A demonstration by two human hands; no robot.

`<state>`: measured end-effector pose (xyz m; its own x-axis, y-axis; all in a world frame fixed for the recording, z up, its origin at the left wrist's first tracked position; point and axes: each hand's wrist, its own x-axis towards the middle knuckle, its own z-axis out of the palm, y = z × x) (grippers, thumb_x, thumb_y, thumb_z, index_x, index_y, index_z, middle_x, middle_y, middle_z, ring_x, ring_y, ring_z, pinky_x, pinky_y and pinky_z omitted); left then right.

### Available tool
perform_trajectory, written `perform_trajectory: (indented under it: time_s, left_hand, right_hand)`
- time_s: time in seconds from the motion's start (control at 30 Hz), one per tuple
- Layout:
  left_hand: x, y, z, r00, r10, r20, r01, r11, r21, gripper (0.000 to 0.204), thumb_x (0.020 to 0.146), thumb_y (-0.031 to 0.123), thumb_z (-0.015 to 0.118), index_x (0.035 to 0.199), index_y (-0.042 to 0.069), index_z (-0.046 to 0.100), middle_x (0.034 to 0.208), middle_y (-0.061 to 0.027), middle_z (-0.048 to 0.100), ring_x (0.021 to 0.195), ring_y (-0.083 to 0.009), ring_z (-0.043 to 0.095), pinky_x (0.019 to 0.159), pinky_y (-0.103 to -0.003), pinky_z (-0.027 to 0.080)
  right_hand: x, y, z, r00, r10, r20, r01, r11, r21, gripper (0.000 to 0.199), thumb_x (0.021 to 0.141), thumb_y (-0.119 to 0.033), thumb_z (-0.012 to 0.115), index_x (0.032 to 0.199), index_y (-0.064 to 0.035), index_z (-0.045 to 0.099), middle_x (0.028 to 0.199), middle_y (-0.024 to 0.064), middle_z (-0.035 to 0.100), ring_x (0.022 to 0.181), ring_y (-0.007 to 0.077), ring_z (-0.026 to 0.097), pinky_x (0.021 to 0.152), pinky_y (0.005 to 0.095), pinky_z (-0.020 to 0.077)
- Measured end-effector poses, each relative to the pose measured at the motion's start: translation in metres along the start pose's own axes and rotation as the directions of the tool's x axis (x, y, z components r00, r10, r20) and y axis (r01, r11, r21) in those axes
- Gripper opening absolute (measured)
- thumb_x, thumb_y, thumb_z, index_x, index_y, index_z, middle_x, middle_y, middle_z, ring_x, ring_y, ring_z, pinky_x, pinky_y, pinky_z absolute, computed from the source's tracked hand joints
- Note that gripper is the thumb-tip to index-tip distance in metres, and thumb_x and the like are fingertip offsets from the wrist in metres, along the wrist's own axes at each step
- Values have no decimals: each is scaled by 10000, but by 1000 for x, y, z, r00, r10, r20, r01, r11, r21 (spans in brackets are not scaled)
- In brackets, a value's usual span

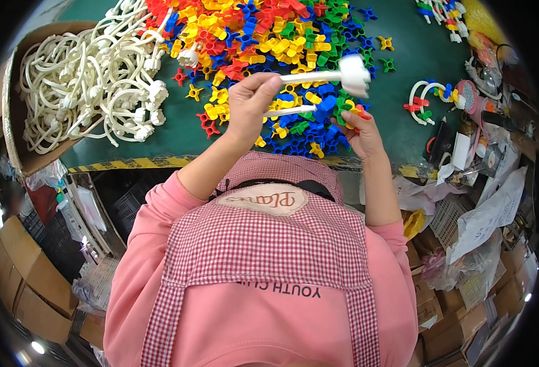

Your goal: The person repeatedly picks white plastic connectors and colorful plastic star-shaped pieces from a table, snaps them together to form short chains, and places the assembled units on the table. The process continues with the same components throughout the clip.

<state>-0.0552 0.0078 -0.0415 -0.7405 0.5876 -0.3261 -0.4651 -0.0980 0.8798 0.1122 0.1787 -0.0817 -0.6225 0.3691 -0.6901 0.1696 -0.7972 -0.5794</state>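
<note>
My left hand point(249, 105) is closed around a bent white plastic tube point(309, 77). Its upper leg ends in a white cup-shaped cap point(355, 76), slightly blurred. The lower leg point(294, 111) runs right to a blue connector piece point(325, 106). Pinched in my right hand point(363, 133) are small red, yellow and green connector pieces point(356, 117), lined up beside the blue one. Whether the tube passes through them is hidden. Under and beyond both hands spreads a pile of star-shaped connectors point(263, 43) in red, yellow, blue and green.
A cardboard box point(14, 110) full of white capped tubes point(68, 92) stands at the left. On the green table point(398, 92), at right, lies a bent tube with coloured connectors point(425, 101); more lie far right point(443, 15). Tools and plastic bags point(483, 214) crowd the right edge.
</note>
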Motion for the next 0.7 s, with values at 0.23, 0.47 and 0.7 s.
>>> perform_trajectory:
  time_s: [0.23, 0.47, 0.7]
  left_hand:
    - [-4, 8, -7, 992, 89, 88, -94, 994, 51, 177, 828, 160, 678, 887, -7, 686, 641, 45, 539, 552, -11, 391, 481, -181, 275]
    - [-6, 2, -24, 993, 14, 116, -9, 999, -44, 176, 831, 164, 673, 883, -4, 685, 588, 57, 485, 489, -12, 325, 435, -200, 208]
    - [-9, 6, -23, 998, 63, 30, -58, 989, -135, 180, 833, 169, 670, 883, -4, 675, 558, 60, 458, 463, -18, 300, 425, -210, 188]
  right_hand:
    - [2, -4, 13, 987, -79, 142, 128, 919, -373, 246, 746, -52, 711, 976, -3, 639, 883, 4, 641, 765, 89, 596, 678, 206, 459]
    - [5, -1, 24, 785, -300, 542, 615, 271, -740, 219, 709, -81, 686, 925, -60, 663, 895, 82, 664, 791, 216, 628, 744, 296, 492]
    - [-2, -6, 48, 788, -164, 594, 616, 237, -752, 418, 699, -108, 751, 1096, -67, 627, 1065, 89, 649, 942, 195, 624, 838, 285, 469]
